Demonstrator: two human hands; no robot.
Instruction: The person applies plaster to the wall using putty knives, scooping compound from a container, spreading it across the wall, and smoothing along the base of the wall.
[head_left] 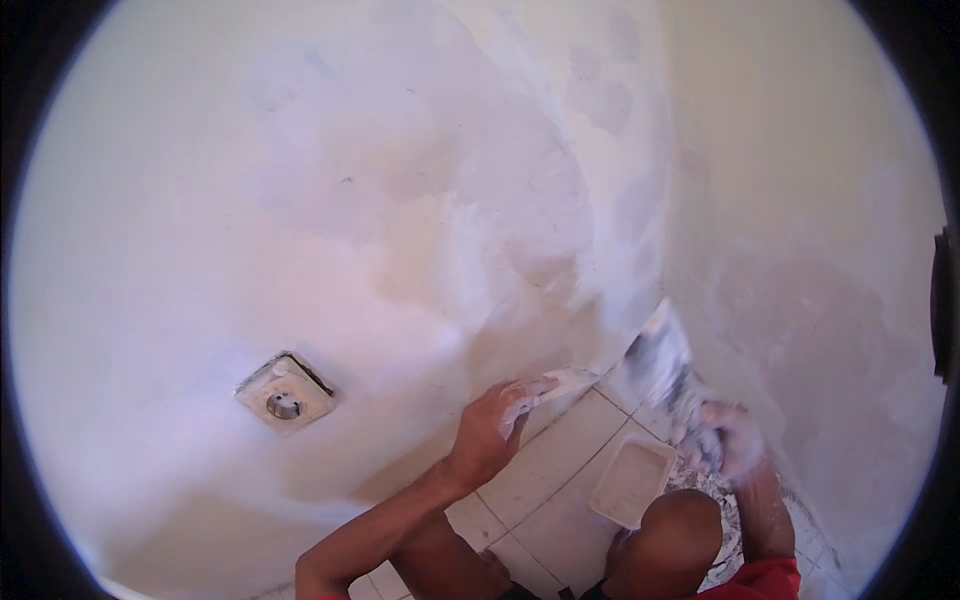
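Observation:
My right hand (738, 437) is closed around the handle of a wide putty knife (657, 362), both smeared by motion. Its blade reaches up to the inside corner where two walls meet, low down near the floor. Just left of the corner, my left hand (487, 437) is closed on a pale, filler-covered scraper (566, 384) that points right, close to the wall's foot. White filler coats the fingers. Below the hands, on the tiles, stands a whitish rectangular tub (633, 482) with pale filler inside. The patched wall (480, 160) shows whitish and greyish smears.
A tilted, loose-looking wall socket (285, 393) sits low on the left wall. The right wall (820, 300) carries a greyish patch. White floor tiles (545, 500) lie under me, with white-splattered dark sheeting or debris (727, 510) beside my right knee (682, 520).

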